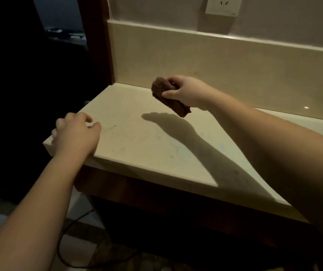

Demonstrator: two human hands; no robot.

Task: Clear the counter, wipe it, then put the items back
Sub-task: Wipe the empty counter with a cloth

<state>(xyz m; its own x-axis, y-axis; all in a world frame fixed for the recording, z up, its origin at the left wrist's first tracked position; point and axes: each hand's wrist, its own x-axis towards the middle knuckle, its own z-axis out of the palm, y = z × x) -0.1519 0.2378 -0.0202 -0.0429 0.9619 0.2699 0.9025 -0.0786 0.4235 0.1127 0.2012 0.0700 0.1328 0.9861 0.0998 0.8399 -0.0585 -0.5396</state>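
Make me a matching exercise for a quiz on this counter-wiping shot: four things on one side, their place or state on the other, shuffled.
Things:
1. cloth
2. left hand
3. socket
4. cable

Places or states:
A. on the wall above the backsplash
B. on the floor below the counter
C. held above the counter in the right hand
D. at the counter's left front corner, holding nothing

Pairs: 1-C, 2-D, 3-A, 4-B
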